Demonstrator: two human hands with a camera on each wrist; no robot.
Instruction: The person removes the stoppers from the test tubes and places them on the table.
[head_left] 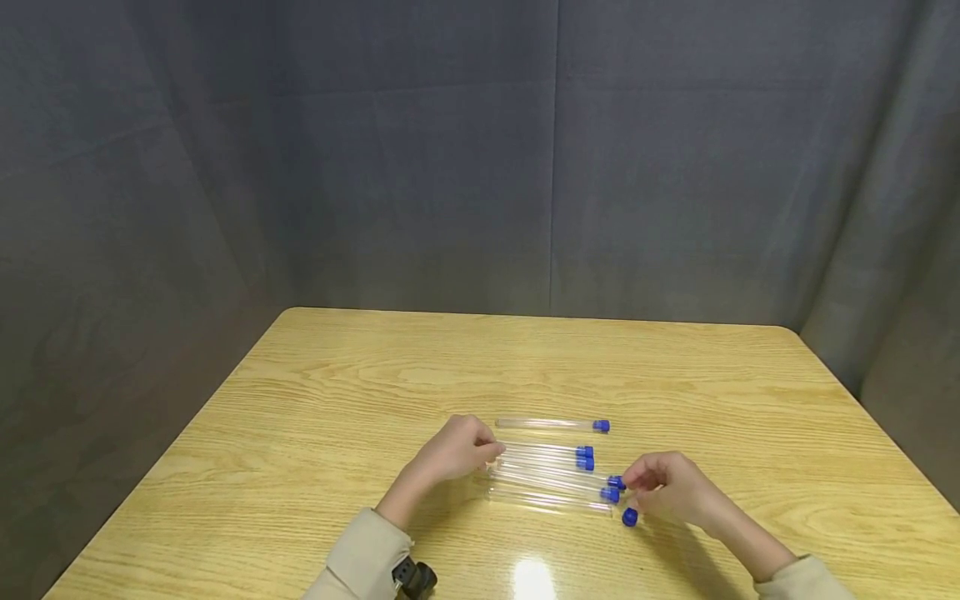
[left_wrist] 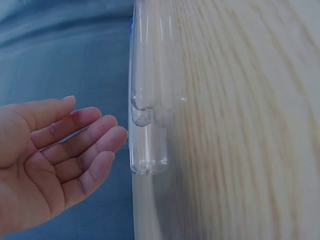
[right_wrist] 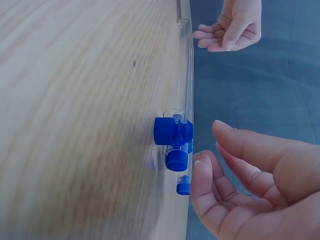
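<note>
Several clear test tubes with blue caps lie side by side on the table, their capped ends to the right. My left hand point(head_left: 459, 450) hovers by their rounded ends point(left_wrist: 149, 167), fingers loosely bent and holding nothing. Nearest me in the head view lies an uncapped tube point(head_left: 551, 501), with a loose blue cap point(head_left: 630, 517) just beyond its right end. My right hand point(head_left: 670, 487) is beside that cap and the capped ends; in the right wrist view its thumb and fingers point(right_wrist: 207, 192) are curved with a gap between them and nothing in it.
One capped tube point(head_left: 546, 424) lies a little apart, farther back than the others. The wooden table point(head_left: 360, 358) has grey curtains point(head_left: 420, 192) behind it and at its sides. A black wrist device point(head_left: 413, 577) sits at the left sleeve.
</note>
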